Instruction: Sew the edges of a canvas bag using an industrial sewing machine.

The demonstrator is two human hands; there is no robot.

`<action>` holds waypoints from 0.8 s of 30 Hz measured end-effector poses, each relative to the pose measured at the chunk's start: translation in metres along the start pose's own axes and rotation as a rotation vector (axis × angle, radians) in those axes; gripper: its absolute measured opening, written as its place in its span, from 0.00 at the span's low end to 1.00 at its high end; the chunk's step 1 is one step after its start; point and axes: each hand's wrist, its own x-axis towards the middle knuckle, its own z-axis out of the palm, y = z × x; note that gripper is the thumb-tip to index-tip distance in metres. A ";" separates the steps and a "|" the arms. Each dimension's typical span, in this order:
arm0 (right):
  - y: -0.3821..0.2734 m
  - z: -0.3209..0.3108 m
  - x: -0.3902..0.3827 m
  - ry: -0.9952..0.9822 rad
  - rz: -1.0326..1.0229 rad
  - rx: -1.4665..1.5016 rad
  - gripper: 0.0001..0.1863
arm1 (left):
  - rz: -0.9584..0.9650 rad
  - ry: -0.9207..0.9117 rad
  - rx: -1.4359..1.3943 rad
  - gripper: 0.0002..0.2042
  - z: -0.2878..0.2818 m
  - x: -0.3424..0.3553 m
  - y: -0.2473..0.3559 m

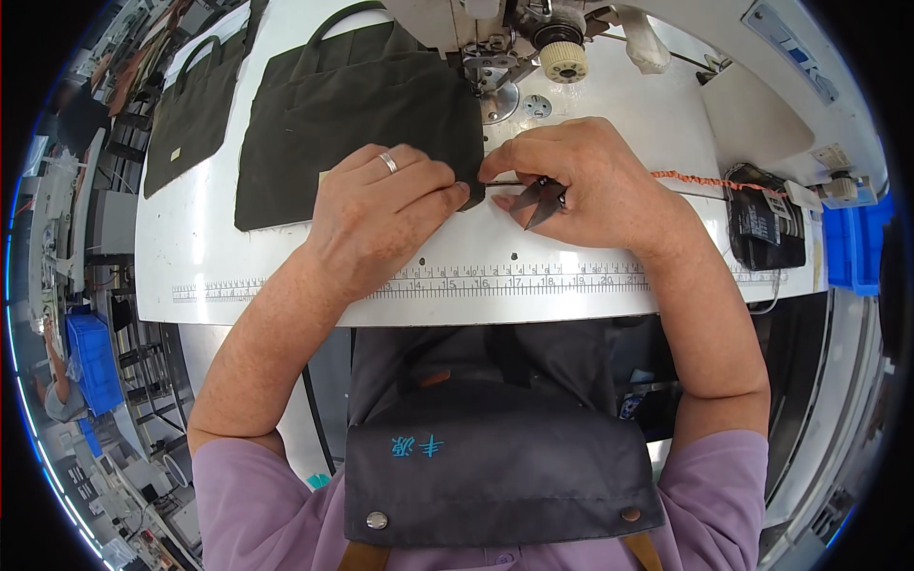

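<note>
At the far left of the white table (pixel 238 276), a dark bag (pixel 195 105) with a loop handle is laid flat, with a small pale tag on it. Just to its right, a second dark bag (pixel 352 124) is spread out, its far edge reaching under the sewing machine (pixel 495 38). The near right corner of this bag is pinched between the thumb and fingers of the left hand (pixel 376 214), which is closed on the cloth and bears a ring. Directly to the right, the right hand (pixel 590 181) is met fingertip to fingertip; a small pair of thread snips (pixel 541 198) is gripped in it, blades pointing near and left, beside the pinched corner. A ruler strip (pixel 495 281) is printed along the near edge of the table. Farther right, an orange coiled cord (pixel 705 179) is stretched toward a black pouch (pixel 762 224), and a blue bin (pixel 857 243) is seen at the far right.
</note>
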 end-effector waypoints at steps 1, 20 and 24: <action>0.001 0.001 0.000 0.013 -0.028 -0.017 0.16 | 0.020 0.024 0.021 0.09 0.001 0.003 0.002; 0.002 0.002 0.002 0.000 -0.058 -0.085 0.14 | -0.043 -0.133 0.028 0.09 -0.010 0.006 0.001; 0.005 0.006 0.002 0.033 -0.052 -0.049 0.14 | -0.060 -0.152 -0.035 0.08 -0.010 0.008 -0.002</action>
